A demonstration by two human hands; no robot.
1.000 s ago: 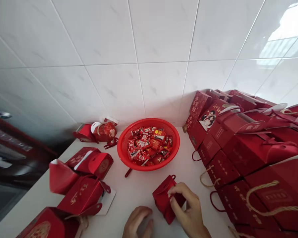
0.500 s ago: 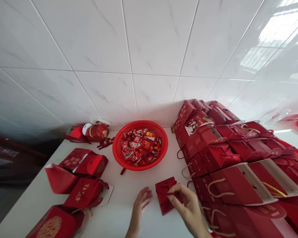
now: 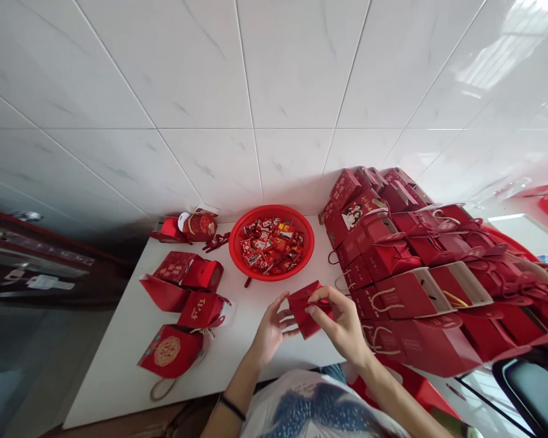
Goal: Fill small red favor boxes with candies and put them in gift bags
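A small red gift box is at the table's front, tilted slightly. My right hand pinches its top between thumb and fingertips, where there seems to be a ribbon or flap. Close against the box's left side is my left hand, its fingers spread; whether they touch the box I cannot tell. Beyond the box stands a round red plastic basket filled with small red-wrapped candies.
Rows of red gift boxes are packed along the right. Several differing red boxes sit at the left of the white table. A white tiled wall rises behind. A dark chair-like edge shows at lower right.
My left hand has come up to the box's left side. My right hand keeps its pinch on the top. The camera view has tilted down, showing my torso and the table's front edge.
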